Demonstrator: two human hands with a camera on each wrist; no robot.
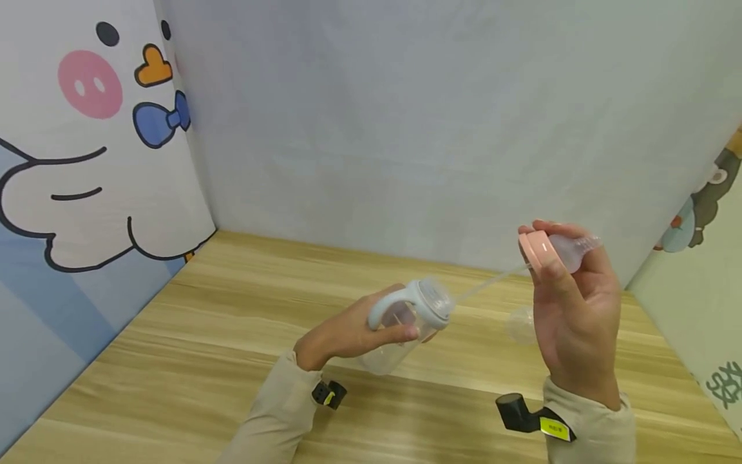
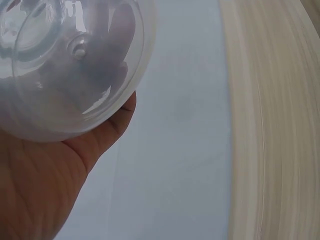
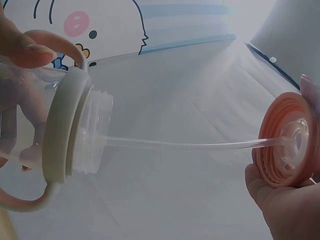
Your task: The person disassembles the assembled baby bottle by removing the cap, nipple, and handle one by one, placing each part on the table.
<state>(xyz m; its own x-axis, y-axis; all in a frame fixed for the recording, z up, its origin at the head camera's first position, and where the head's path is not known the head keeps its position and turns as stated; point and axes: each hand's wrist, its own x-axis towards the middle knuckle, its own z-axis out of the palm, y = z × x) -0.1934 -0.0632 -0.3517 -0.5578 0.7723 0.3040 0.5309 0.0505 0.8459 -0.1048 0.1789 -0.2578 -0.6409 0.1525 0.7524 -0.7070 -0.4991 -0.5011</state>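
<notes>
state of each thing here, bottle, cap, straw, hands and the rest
bottle, open, tilted
pink cap, off bottle, teat fitted
straw, attached to pink cap, reaching bottle
clear piece, on table, partly hidden
left hand, gripping bottle
right hand, gripping pink cap

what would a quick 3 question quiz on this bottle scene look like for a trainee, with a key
1. Which of the hands holds the bottle?
A) left hand
B) right hand
C) both

2. True or false: the straw hangs well clear of the bottle, away from its mouth.

3. Fill in the colour: the right hand grips a ____ collar with a translucent teat on it.

Key
1: A, left hand.
2: False; the straw runs from the collar to the bottle's neck.
3: Pink.
</notes>
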